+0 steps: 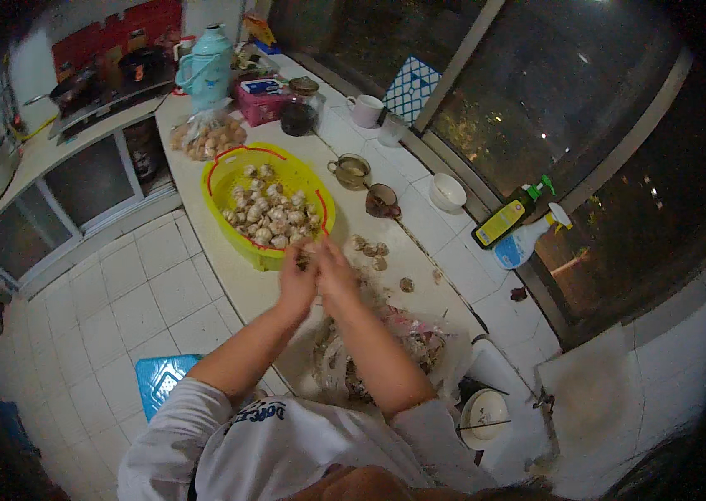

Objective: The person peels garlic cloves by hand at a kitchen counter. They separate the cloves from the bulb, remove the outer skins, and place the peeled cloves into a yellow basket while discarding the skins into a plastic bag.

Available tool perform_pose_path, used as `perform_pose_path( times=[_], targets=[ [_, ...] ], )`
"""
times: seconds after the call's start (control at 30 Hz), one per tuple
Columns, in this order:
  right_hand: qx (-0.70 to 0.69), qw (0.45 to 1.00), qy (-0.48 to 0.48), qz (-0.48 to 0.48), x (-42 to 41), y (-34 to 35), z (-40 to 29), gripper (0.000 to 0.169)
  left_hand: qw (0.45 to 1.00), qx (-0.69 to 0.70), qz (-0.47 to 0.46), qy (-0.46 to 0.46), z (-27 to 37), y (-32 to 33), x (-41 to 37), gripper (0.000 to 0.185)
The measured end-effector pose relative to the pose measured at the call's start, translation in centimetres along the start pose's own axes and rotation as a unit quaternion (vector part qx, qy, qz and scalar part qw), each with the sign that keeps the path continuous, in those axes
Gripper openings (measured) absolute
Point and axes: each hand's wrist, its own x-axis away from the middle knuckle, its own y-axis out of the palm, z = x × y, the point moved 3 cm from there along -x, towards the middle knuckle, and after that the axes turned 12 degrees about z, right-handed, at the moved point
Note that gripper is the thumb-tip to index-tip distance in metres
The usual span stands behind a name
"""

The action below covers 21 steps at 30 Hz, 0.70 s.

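My left hand (297, 282) and my right hand (336, 275) meet at the near rim of a yellow-green plastic basket (218, 206). Both are blurred. In the fingers of my left hand is a small brownish thing that looks like a garlic bulb (304, 258). The right fingers press close beside it, and whether they grip anything is hidden. Many whole garlic bulbs (271, 213) lie heaped in the basket. Right of my hands, several loose bulbs (370, 247) rest on the countertop. Under my right forearm lies a crumpled clear plastic bag (421, 344) with dark contents and pale scraps.
Beyond the basket stand a bag of eggs (209, 134), a light-blue thermos (209, 69), a pink box (262, 103) and a glass jar (298, 116). Glass cups (351, 172), a white bowl (447, 191) and spray bottles (525, 241) line the window side. A blue stool (165, 379) stands left.
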Motion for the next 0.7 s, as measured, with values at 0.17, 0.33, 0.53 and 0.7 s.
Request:
perform_pose_path(
  times=[0.17,0.33,0.53,0.7],
  targets=[
    [-0.003,0.999,0.045,0.027,-5.3,5.0,3.4,0.043,0.977,0.095,0.1,-0.16,0.8,-3.6,-6.4,0.052],
    [0.083,0.995,0.036,0.038,-7.4,2.0,2.8,0.034,0.972,0.088,0.155,-0.155,2.5,-1.7,-5.8,0.049],
    [0.023,0.99,0.104,0.096,-10.4,-9.3,2.7,0.017,0.924,0.141,-0.096,-0.343,-5.0,5.0,-1.0,0.034],
    [0.296,0.927,0.081,0.216,-13.3,-21.6,7.1,0.029,0.82,0.07,-0.119,-0.556,-9.5,10.5,2.4,0.027]
  ],
)
